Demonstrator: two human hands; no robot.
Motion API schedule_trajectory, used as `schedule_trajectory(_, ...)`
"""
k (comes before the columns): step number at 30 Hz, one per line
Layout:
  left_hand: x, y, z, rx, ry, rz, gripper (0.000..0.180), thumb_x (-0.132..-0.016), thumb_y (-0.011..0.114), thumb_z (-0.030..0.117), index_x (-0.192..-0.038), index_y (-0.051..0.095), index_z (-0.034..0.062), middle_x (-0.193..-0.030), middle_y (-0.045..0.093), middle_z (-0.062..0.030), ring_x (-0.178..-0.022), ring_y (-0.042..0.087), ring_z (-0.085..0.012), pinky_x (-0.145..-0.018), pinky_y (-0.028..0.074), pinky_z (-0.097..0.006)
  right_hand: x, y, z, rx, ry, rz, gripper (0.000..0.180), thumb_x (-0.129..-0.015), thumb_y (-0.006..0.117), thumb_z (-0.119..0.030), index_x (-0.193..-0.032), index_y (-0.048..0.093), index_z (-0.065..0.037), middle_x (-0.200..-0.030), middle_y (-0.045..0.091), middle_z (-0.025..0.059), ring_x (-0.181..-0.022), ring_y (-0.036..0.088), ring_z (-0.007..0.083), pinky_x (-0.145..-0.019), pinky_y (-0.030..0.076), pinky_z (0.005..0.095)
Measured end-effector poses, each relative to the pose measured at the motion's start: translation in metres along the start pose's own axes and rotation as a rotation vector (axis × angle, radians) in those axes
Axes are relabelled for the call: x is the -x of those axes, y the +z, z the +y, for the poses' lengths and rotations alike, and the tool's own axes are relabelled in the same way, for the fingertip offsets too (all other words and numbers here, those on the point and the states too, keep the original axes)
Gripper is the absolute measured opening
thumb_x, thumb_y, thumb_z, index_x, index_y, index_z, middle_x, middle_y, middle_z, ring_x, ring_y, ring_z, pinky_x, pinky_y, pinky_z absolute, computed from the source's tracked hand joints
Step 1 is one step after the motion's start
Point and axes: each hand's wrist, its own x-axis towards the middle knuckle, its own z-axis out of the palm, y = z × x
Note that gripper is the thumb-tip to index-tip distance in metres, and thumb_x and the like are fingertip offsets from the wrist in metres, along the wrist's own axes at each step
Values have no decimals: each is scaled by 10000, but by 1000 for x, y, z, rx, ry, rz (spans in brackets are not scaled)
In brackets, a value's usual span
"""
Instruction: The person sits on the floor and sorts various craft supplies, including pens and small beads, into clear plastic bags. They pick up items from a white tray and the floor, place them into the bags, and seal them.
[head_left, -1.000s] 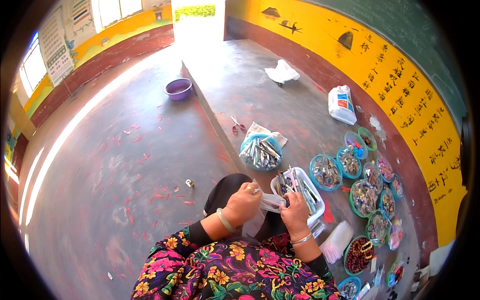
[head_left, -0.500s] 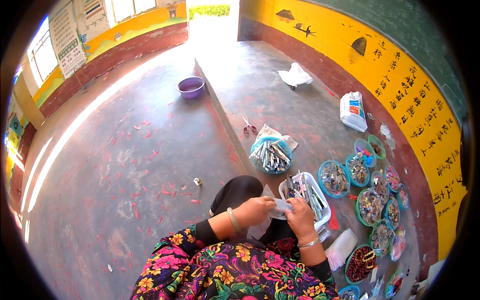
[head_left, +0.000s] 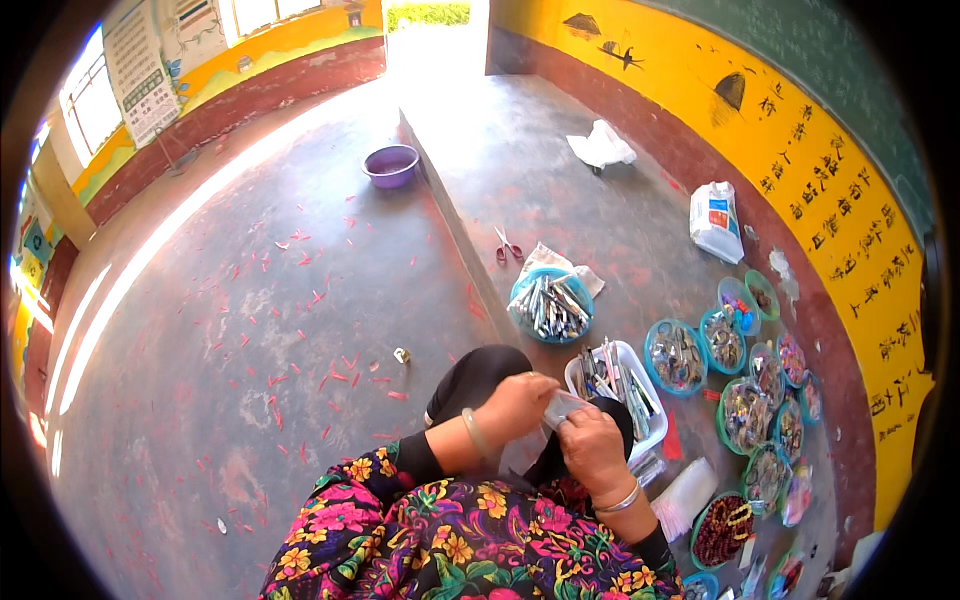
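Note:
In front of my lap, a small clear plastic bag [head_left: 563,408] is stretched between my two hands. The fingers of my left hand [head_left: 516,405] pinch its upper left edge. My right hand [head_left: 592,446] grips the other side, with thumb and fingers closed on it. Whether anything lies inside the bag is too small to tell. Just past my right hand stands a white plastic basket [head_left: 657,422] holding several pens [head_left: 606,374]. A round blue basket [head_left: 517,318] heaped with more pens [head_left: 551,306] sits farther ahead.
Several round baskets of small items crowd my right, among them a blue one [head_left: 648,372] and one with dark red beads [head_left: 718,532]. A stack of clear bags [head_left: 684,497] lies nearby. Scissors [head_left: 508,246], a purple basin [head_left: 390,178] and a step edge [head_left: 455,228] are ahead.
My right hand has turned, its back now more toward view, and the bag is tilted differently. My left hand has risen slightly and moved right. The whole view has shifted a little.

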Motion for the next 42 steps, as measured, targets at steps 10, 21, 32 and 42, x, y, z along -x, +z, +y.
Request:
schedule_trajectory(10,-7,-14,0,43,-1,-91,248,-769,667,91,-999,631,7,-936,647,-153,-870,628,-291,-748,500,-338,10,4,2,22,2,-32,53,-735,545,-121,-704,577,-93,-666,556,53,-710,579,216,-620,418,341)
schedule_trajectory(21,-12,-10,-6,145,-84,-189,147,-794,606,-4,-923,675,-17,-824,672,-135,-725,651,-201,-648,503,-290,23,21,11,-134,65,-36,130,-771,531,-132,-840,615,-60,-839,612,84,-836,600,232,-710,445,339)
schedule_trajectory(32,-55,-3,-61,108,-363,-39,196,-821,586,89,-964,670,-15,-764,673,-120,-674,647,-164,-637,505,-272,56,63,144,-524,888,518,213,-812,584,-73,-1009,651,-23,-956,665,133,-857,650,246,-791,491,316)
schedule_trajectory(42,-65,13,-79,239,-584,10,219,-797,605,112,-970,672,-4,-736,670,-125,-641,638,-172,-626,494,-281,82,175,236,-398,1035,-14,252,-678,632,-213,-887,708,-94,-824,672,153,-793,646,304,-757,495,363)
